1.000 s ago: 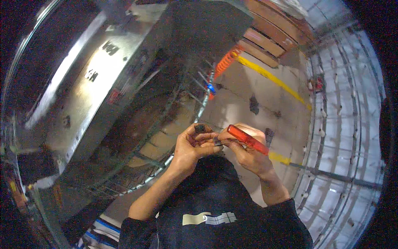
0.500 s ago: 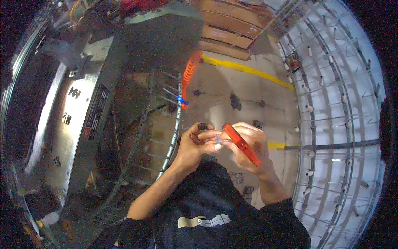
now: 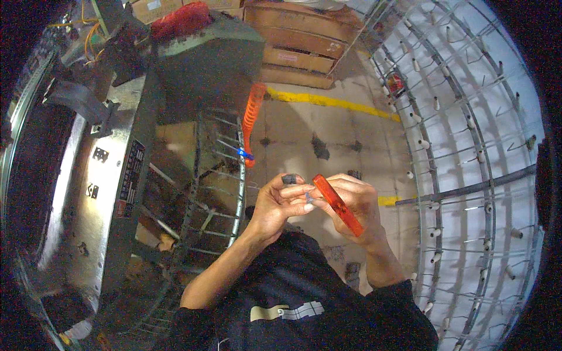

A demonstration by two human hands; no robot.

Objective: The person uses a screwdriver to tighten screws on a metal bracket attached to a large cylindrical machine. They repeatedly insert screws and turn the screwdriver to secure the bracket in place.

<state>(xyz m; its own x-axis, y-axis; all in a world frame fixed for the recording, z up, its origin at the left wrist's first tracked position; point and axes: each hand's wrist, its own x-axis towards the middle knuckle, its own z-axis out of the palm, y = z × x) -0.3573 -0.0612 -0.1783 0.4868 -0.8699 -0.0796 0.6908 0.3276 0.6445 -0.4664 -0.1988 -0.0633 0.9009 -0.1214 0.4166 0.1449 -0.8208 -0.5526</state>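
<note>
My left hand [image 3: 275,205] is closed in a pinch, with its thumb and fingertips on a small, pale, translucent piece [image 3: 308,199]. A dark wrap [image 3: 289,179] covers one of its fingers. Close against it, my right hand [image 3: 357,202] is closed too, its fingertips meeting the left ones at the same piece. Across that hand slants a flat, red-orange, bar-shaped tool [image 3: 338,206]. Its kind and working end cannot be made out, and the fingers partly hide the small piece.
A metal machine [image 3: 108,169] stands at left, beside a curved wire rack [image 3: 242,187]. An orange coiled hose [image 3: 252,111] with a blue fitting hangs there. Cardboard boxes [image 3: 298,55] are stacked ahead, beyond a yellow floor line [image 3: 333,103]. A wire grid with pegs [image 3: 462,152] lines the right.
The view has shifted, so the machine, hose and boxes sit further left and more of the machine's top shows. Both hands keep nearly the same pose around the small piece.
</note>
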